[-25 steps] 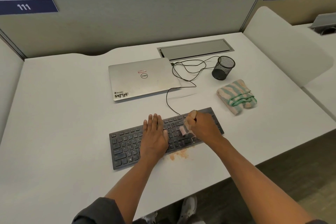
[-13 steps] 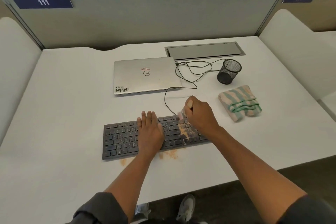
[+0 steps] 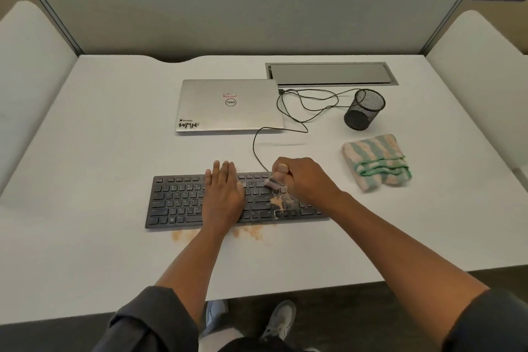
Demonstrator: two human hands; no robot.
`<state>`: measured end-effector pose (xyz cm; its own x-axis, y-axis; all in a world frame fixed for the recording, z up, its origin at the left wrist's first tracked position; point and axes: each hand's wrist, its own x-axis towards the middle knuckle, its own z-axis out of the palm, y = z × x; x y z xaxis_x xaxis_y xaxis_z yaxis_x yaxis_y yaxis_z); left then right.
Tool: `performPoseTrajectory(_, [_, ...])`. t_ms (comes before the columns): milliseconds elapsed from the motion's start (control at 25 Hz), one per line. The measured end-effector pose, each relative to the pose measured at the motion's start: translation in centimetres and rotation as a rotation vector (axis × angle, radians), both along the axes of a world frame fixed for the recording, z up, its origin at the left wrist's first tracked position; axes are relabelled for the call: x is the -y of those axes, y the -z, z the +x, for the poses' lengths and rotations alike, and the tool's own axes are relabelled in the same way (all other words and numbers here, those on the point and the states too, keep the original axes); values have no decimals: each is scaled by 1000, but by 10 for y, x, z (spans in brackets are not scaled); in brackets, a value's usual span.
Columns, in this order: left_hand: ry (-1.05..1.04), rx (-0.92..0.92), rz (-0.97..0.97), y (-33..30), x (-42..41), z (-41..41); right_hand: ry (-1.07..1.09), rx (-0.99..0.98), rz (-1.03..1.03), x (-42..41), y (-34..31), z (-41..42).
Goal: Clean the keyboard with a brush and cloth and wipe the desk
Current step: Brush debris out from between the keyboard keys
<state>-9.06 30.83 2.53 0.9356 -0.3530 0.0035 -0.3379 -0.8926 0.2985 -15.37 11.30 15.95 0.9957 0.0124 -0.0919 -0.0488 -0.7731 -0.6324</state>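
Note:
A dark keyboard (image 3: 177, 203) lies on the white desk (image 3: 100, 151). My left hand (image 3: 224, 194) presses flat on its middle keys, fingers straight. My right hand (image 3: 305, 180) grips a small brush (image 3: 273, 182), whose bristles touch the keys near the top right. Orange-tan powder (image 3: 278, 203) covers keys just below the brush, and more of this powder (image 3: 248, 231) lies on the desk along the keyboard's front edge. A folded striped cloth (image 3: 377, 161) rests to the right of the keyboard.
A closed silver laptop (image 3: 228, 106) sits behind the keyboard, with a black cable (image 3: 303, 111) looping to it. A black mesh pen cup (image 3: 364, 108) stands behind the cloth. A grey cable hatch (image 3: 328, 74) is set in the desk. Grey partitions (image 3: 257, 14) enclose it.
My right hand has swept the brush from the lower keys up to the top row. The left hand stays pressed on the keyboard. The camera view has shifted.

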Motion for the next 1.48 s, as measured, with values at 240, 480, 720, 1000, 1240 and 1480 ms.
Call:
performPoseTrajectory(240, [6, -5, 27, 2, -1, -3, 10, -62, 36, -5, 12, -10])
performPoseTrajectory(480, [15, -15, 18, 0, -1, 1, 144, 11, 18, 5, 6, -20])
performPoseTrajectory(720, [35, -17, -16, 0, -3, 1, 177, -56, -10, -15, 10, -32])
performPoseTrajectory(1000, [37, -18, -19, 2, -5, 1, 201, 42, -73, -16, 12, -26])
performPoseTrajectory(1240, [34, -22, -13, 1, -4, 1, 118, -46, 71, -34, 9, -41])
performPoseTrajectory(1480, [37, -36, -16, -1, -4, 0, 185, 17, 64, -30, 13, -31])
